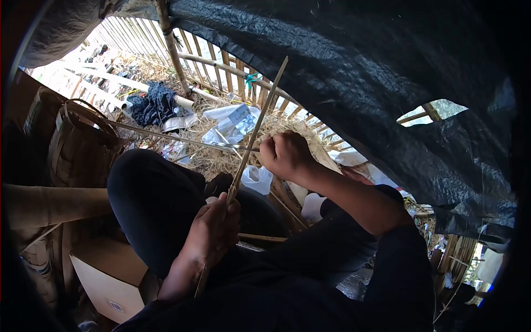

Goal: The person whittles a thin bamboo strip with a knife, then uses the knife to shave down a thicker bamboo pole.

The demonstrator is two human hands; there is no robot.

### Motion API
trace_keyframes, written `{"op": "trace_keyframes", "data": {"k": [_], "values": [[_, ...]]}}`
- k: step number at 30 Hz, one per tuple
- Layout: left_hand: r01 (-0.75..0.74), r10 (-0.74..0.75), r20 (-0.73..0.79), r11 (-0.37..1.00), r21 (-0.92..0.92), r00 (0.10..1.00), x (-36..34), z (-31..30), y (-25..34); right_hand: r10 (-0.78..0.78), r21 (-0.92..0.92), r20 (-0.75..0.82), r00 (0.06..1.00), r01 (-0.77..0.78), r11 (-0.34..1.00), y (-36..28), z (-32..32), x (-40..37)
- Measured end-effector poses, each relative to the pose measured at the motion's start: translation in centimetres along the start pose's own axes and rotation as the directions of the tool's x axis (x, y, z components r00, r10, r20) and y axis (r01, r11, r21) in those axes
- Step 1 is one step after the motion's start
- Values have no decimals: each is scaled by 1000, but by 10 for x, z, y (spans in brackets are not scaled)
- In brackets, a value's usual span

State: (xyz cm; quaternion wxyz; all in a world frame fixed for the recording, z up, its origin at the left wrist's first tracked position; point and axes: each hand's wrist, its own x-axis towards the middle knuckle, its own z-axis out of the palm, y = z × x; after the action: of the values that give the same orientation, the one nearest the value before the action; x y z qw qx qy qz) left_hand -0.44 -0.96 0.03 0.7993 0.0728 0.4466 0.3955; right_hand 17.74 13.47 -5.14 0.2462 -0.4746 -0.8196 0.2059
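While the left hand [217, 224] anchors the tall strip [264, 109] low down, I'd say the neat way to work is to hold that grip firm and let the right hand [287, 155] do the moving, drawing the cross strip [182, 138] steadily rather than jerking it, since something so slender looks apt to snap or splinter. I'd also have the 2 strips meet well above the left thumb, so no sharp edge runs towards it. Both hands are closed: the left wraps the tall strip beside the bent left knee [135, 171], thumb up along it, and the right is curled into a fist, seemingly about the near end of the cross strip, though its fingers hide exactly how it pinches. The tall strip leans up and rightward, crossing the other just beside that fist. The right elbow is bent, its forearm angling inward; the left forearm rises from the lap
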Motion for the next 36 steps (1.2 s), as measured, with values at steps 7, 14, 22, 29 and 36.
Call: {"op": "trace_keyframes", "data": {"k": [7, 14, 22, 29, 36], "values": [[42, -42, 5, 991, -126, 999, -4, 2, 2, -40, 6, -21, 999, 40, 999, -7, 1, -3], [47, -44, 26, 989, -139, 999, -8, 3, 5, -67, -57, 34, 997, 69, 996, -28, -6, -11], [53, -43, 82, 991, -123, 996, -3, -1, 2, -36, -77, -25, 999, 34, 996, -16, -7, 1], [66, -55, 90, 990, -123, 994, -4, -3, 2, -13, -137, -48, 999, 6, 991, -7, -4, 7], [37, -31, 50, 993, -110, 998, -2, -4, 3, 4, -132, -34, 999, -9, 991, -7, -3, 9]]}}
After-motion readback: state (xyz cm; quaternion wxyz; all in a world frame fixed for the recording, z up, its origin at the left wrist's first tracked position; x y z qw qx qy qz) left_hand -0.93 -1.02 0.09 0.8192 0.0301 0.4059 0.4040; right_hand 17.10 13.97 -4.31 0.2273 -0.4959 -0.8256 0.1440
